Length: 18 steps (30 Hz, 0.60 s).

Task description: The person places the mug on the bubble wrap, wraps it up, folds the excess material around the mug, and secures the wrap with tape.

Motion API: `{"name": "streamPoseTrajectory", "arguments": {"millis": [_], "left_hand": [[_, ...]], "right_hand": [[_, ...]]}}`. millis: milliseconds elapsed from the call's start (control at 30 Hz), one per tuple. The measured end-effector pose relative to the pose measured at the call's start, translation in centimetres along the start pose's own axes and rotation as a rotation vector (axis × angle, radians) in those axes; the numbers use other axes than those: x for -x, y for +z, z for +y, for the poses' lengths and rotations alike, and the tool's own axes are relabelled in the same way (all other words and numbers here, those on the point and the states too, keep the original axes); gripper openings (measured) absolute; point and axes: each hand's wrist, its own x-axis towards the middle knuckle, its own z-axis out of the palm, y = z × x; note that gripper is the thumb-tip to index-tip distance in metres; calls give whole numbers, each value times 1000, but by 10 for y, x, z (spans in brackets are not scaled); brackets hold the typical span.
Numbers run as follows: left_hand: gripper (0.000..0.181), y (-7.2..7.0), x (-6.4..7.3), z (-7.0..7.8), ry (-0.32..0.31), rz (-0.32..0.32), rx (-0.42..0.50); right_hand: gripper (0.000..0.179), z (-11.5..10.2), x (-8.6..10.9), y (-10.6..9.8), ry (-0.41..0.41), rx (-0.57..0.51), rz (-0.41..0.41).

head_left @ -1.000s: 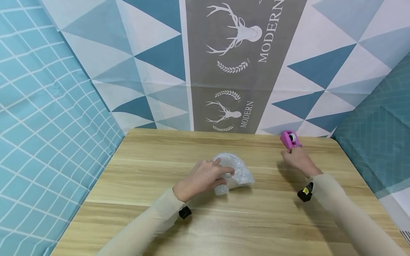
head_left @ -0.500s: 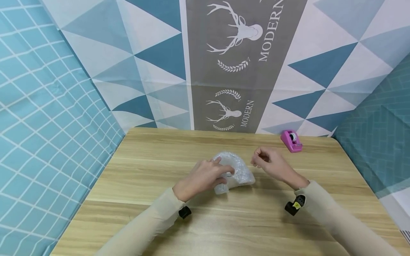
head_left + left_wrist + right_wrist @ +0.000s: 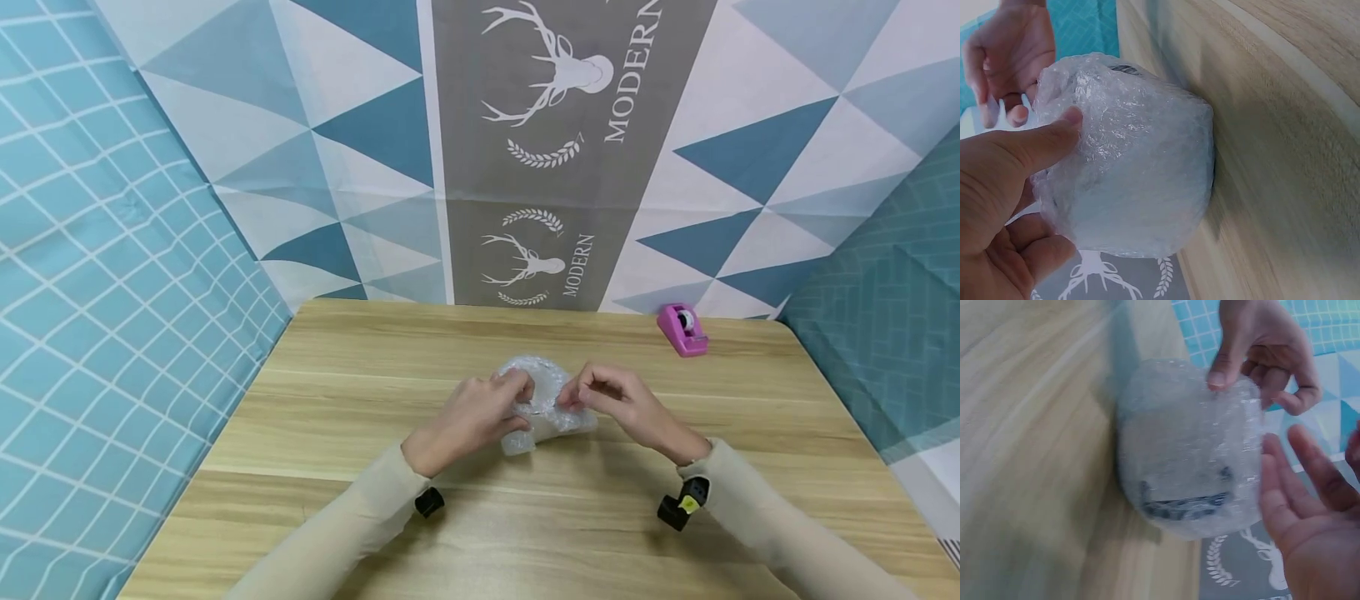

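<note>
A rounded bundle in clear bubble wrap (image 3: 543,421) lies on the wooden table, its contents pale under the wrap. Dark markings show through its side in the right wrist view. My left hand (image 3: 476,417) grips its left edge; in the left wrist view the thumb (image 3: 1047,144) lies on the wrap, with bent fingers (image 3: 1038,247) behind the edge. Across from it, my right hand (image 3: 618,400) has its fingertips right at the wrap's upper right. In the right wrist view its fingers are spread beside the bundle. I cannot tell whether they hold a thin clear strip.
A pink tape dispenser (image 3: 682,331) with a roll in it stands near the table's back right corner. The wooden table (image 3: 360,350) ends at a patterned cloth wall (image 3: 525,167). Blue checked cloth (image 3: 112,250) hangs at the left, teal cloth (image 3: 892,300) at the right.
My right hand has left the tape dispenser and moved left to the wrapped bundle. The left hand's index finger has drawn in while that hand stays at the bundle's edge.
</note>
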Motion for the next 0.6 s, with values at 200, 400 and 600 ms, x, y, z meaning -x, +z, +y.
{"name": "streamPoseTrajectory", "arguments": {"millis": [200,400,600], "left_hand": [[44,0,-1,-2,-45,25,59],[33,1,2,-4,-28,32,109],[24,-6,1,-8,9,-18,250]], "right_hand": [[15,-5,-4,0,-42,51,-132],[21,-6,-1,2,13,98,-211],[22,-7,-1,2,-14,170,-243]]}}
